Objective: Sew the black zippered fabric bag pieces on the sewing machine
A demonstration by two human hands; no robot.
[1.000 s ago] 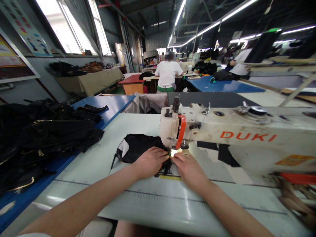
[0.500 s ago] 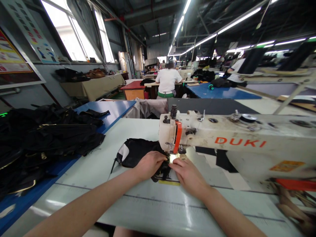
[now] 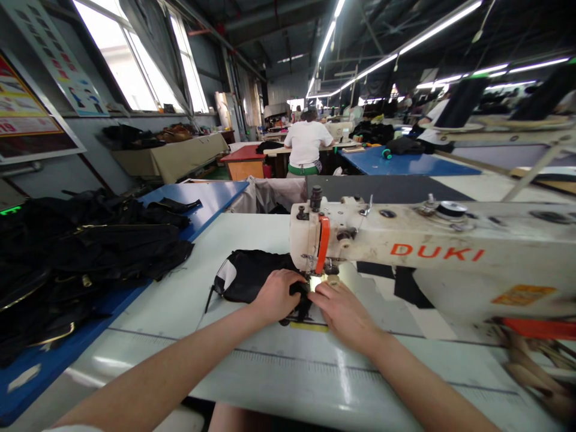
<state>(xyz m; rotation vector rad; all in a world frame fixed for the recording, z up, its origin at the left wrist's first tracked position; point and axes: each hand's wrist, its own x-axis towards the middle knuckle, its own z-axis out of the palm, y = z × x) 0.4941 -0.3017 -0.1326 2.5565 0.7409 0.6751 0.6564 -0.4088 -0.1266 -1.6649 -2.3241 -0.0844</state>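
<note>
A black fabric piece [image 3: 252,273] with a light patch at its left end lies on the pale sewing table [image 3: 180,336], its right part under the head of the sewing machine [image 3: 432,240]. My left hand [image 3: 279,295] is closed on the fabric's right part, thumb and fingers curled together just left of the lit needle area. To the right of the needle, my right hand [image 3: 339,309] rests with its fingertips at the fabric's edge; its fingers are held together, and what lies under them is hidden.
Black fabric with gold zippers [image 3: 90,258] is heaped on a blue table [image 3: 211,195] at the left. Black and white pieces [image 3: 411,288] lie under the machine arm. A person in white [image 3: 308,144] sits farther ahead.
My left hand has shifted slightly, its fingers more arched and its thumb now showing. My right hand has hardly moved. The view has tilted a little.
</note>
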